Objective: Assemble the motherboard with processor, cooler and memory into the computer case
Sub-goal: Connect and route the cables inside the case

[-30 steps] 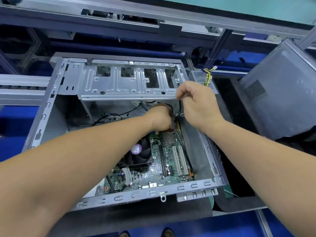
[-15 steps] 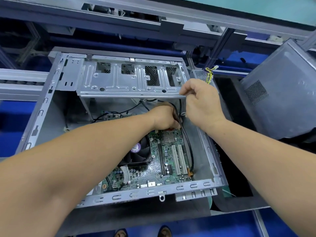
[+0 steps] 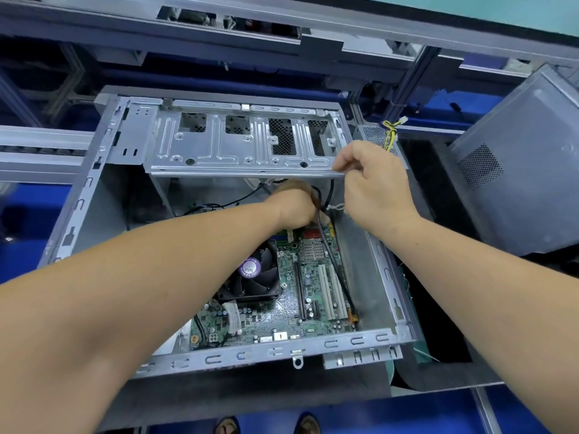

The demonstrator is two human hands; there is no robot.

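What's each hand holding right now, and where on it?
The right hand pinches the drive cage at its front right corner. The left hand is closed around black cables under the cage; exact grip is hidden.

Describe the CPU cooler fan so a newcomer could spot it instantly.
Start at the open grey computer case and look down at the green motherboard on its floor. The cooler fan sits at the board's left, just below the left hand: a square black frame with dark blades and a round purple hub sticker, unlike the white slots beside it.

The right hand [image 3: 374, 186] now sits higher than a second ago, its fingertips [image 3: 340, 166] pinching the near edge of the silver perforated metal drive cage [image 3: 238, 145].
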